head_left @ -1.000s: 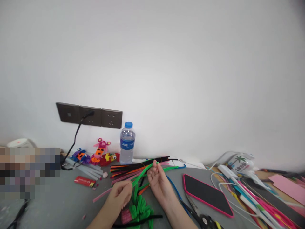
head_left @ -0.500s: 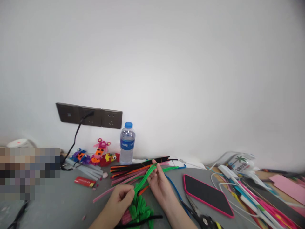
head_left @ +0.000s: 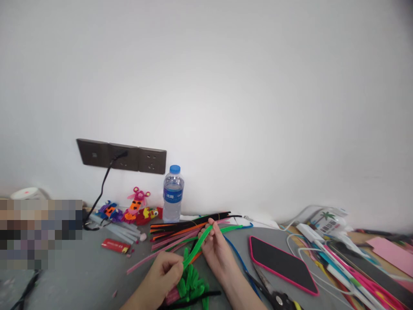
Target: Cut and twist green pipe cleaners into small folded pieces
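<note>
In the head view, my left hand (head_left: 166, 271) is closed on the near end of a green fuzzy strip (head_left: 198, 246), thumb against bent fingers, and my right hand (head_left: 213, 247) pinches the far end between its fingertips. The strip is held up over the desk (head_left: 87, 275), spanning the gap between my hands. Its long axis runs on a slant, pointing from my left hand away from me and to the right. Just below it sits a cluster of green loops (head_left: 193, 282), with a black strip (head_left: 211, 294) crossing its near side. Beyond, a bundle of black strips (head_left: 183, 225) slants less steeply before an upright bottle (head_left: 173, 196). A pink-edged phone (head_left: 284, 265) lies to my right.
</note>
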A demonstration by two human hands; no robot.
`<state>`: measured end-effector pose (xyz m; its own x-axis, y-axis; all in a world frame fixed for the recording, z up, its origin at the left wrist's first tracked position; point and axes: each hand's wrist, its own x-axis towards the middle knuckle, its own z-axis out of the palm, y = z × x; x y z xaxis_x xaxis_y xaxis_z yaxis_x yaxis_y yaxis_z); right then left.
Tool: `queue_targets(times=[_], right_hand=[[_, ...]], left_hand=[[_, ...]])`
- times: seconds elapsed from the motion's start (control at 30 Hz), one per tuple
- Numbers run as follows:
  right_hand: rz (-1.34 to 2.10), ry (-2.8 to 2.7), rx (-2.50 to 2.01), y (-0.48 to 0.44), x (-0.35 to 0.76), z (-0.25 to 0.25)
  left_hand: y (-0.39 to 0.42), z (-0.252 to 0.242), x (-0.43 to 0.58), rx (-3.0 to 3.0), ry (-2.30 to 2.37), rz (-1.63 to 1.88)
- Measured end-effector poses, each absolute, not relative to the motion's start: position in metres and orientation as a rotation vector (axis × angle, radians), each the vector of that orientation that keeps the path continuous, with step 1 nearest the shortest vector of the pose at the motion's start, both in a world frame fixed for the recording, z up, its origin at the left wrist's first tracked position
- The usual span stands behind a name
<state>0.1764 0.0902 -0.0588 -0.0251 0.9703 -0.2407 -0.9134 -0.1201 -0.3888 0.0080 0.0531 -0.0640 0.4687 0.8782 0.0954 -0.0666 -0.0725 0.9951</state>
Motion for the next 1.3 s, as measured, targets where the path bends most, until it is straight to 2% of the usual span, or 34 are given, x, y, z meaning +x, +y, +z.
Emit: queue_targets(times=[0.3,0.7,0.97,1.13,1.3], right_hand=[[1.786,-0.397,-0.563,0.076,0.17,-0.049],[1.588,-0.317,-0.63,0.083,0.169,-0.048],[1.604,-0.281,-0.586,0.082,0.17,-0.044],[1.639,-0.443,-0.67,0.076,0.164,-0.042],[1.543,-0.404,-0.632,0.082,0.167,-0.046]], left_hand=[[0.052,-0.054,0.012,1.426,0.897,0.972],[0.05,-0.044,0.012,1.493,1.072,1.034],[0.045,-0.048,0.014,1.345,0.891,1.048],[0.045,-0.04,0.013,1.319,0.763,1.026],[0.043,-0.043,0.014,1.218,0.671,0.965]])
